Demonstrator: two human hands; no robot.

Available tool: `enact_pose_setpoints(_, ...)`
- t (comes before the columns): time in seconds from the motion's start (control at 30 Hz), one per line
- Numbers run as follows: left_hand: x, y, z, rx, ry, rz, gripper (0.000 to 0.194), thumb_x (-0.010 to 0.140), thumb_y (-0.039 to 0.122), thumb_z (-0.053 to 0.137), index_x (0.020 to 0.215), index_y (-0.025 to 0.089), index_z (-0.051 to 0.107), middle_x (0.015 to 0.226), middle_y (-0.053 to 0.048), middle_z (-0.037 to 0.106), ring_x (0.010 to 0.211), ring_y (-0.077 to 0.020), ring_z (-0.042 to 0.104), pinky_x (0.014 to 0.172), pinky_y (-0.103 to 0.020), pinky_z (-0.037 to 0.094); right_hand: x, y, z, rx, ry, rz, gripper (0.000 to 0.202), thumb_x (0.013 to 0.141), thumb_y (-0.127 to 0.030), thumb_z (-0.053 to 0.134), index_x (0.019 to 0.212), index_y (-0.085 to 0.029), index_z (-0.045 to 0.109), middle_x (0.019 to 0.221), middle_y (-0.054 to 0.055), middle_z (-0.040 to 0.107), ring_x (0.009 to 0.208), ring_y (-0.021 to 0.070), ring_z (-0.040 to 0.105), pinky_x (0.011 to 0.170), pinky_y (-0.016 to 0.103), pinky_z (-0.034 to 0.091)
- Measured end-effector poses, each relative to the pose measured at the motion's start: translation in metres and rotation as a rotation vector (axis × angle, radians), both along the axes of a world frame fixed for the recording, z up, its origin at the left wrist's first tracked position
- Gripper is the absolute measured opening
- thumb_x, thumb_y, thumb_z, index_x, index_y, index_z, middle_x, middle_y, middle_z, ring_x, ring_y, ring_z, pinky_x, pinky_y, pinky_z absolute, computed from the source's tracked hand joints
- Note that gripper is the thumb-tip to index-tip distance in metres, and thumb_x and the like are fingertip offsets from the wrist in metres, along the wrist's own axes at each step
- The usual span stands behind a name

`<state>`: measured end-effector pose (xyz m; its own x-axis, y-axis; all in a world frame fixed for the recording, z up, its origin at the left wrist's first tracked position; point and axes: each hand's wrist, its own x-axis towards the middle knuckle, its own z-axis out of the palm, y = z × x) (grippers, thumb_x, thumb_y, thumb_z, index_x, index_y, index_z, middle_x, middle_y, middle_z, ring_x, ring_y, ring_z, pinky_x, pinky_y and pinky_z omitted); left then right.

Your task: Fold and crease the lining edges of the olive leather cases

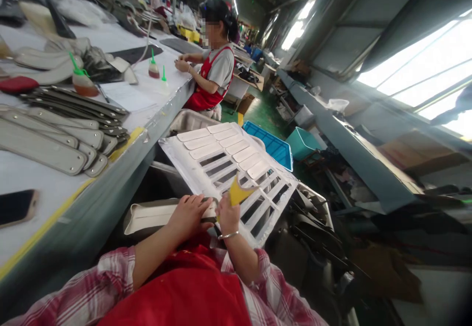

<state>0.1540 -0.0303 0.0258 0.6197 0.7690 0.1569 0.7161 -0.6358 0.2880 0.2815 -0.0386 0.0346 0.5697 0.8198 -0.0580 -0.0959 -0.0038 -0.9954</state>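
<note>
My left hand (191,214) is laid over the right part of a long off-white strip (153,214) with a dark edge, its fingers bent around it. The strip lies across my lap area, beside the table's side. My right hand (229,214) is closed around a yellow scraper-like tool (239,191) with a concave curved end pointing up. It is close to the strip's right end; whether the tool touches it I cannot tell. Just beyond my hands is a white slotted rack (217,178), with several pale rounded strips (204,150) laid in rows on its far part.
On the white table (132,124) at left are stacked grey strips with rivets (55,141), a phone (17,207) and green-tipped glue bottles (84,82). A co-worker (216,65) in a red apron is at the table farther on. A blue crate (271,144) stands beyond the rack.
</note>
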Motion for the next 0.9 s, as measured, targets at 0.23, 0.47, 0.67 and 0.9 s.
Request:
enact_pose_setpoints(0.23, 0.002, -0.002, -0.003, -0.021, -0.033, 0.040, 0.076, 0.068, 0.053, 0.061, 0.130, 0.016, 0.037, 0.127, -0.013, 0.049, 0.112, -0.0267, 0.044, 0.096, -0.040, 0.026, 0.021, 0.011, -0.002, 0.103, 0.318, -0.104, 0.036, 0.068, -0.045, 0.061, 0.063, -0.020, 0.036, 0.044, -0.012, 0.030, 0.033, 0.0032, 0.027, 0.034, 0.018, 0.027)
enact_pose_setpoints(0.47, 0.007, -0.002, -0.005, -0.008, -0.024, 0.028, 0.071, 0.069, 0.052, 0.062, 0.126, 0.015, 0.041, 0.126, -0.013, 0.050, 0.113, -0.0264, 0.044, 0.096, -0.040, 0.026, 0.016, 0.008, -0.013, 0.043, 0.363, -0.144, 0.035, 0.067, -0.049, 0.059, 0.065, -0.020, 0.039, 0.041, -0.014, 0.026, 0.032, 0.0033, 0.024, 0.031, 0.018, 0.025)
enact_pose_setpoints(0.67, 0.010, 0.000, -0.002, -0.010, -0.019, 0.020, 0.070, 0.069, 0.051, 0.062, 0.126, 0.017, 0.042, 0.126, -0.012, 0.050, 0.112, -0.0262, 0.045, 0.095, -0.040, 0.028, 0.015, 0.010, -0.020, -0.018, 0.224, -0.140, 0.036, 0.071, -0.053, 0.055, 0.069, -0.019, 0.042, 0.040, -0.012, 0.029, 0.031, 0.0045, 0.028, 0.030, 0.019, 0.021)
enact_pose_setpoints(0.9, 0.010, -0.002, -0.002, 0.006, -0.009, 0.036, 0.071, 0.068, 0.053, 0.062, 0.126, 0.017, 0.041, 0.125, -0.011, 0.051, 0.112, -0.0252, 0.046, 0.094, -0.038, 0.029, 0.020, 0.014, -0.013, -0.035, 0.246, -0.002, 0.037, 0.071, -0.053, 0.057, 0.070, -0.018, 0.044, 0.039, -0.013, 0.030, 0.030, 0.0040, 0.027, 0.031, 0.018, 0.023)
